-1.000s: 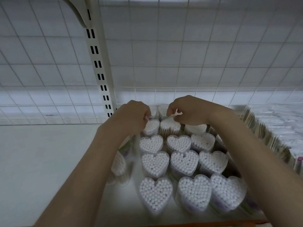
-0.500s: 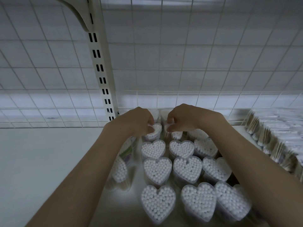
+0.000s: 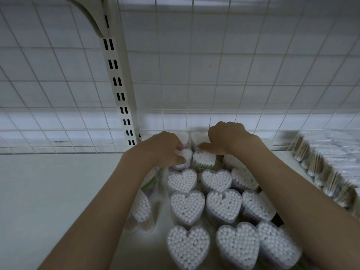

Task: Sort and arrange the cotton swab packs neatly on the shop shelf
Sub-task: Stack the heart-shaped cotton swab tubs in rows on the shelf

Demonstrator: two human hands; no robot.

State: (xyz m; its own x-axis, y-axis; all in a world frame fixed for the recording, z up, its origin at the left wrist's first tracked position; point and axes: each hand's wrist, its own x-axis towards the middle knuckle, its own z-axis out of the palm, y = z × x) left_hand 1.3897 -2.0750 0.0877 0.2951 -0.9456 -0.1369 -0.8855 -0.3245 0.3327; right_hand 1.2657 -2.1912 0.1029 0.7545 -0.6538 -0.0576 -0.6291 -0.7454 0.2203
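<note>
Front packs: heart-shaped packs [image 3: 188, 246] are standing upright in rows on the shelf [image 3: 48, 191], points facing the viewer.
Left hand [image 3: 165, 151]: curled fingers are pinching a back-row pack [image 3: 185, 154] (swab tips up).
Right hand [image 3: 227, 138]: fingers are curled over the neighbouring pack [image 3: 203, 158]; I cannot tell if it is gripping.

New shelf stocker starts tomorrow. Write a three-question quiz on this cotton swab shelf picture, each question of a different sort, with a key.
1. True or false: the left hand pinches a heart-shaped pack near the back of the shelf.
2. Multiple choice: where are the bagged wooden-stick swabs? A) at the person's right B) at the person's left C) on the wire grid
3. Fill in: the right hand reaches over a pack in the ____ rows, close to the wire grid.

Key: 1 true; 2 A; 3 back
</note>
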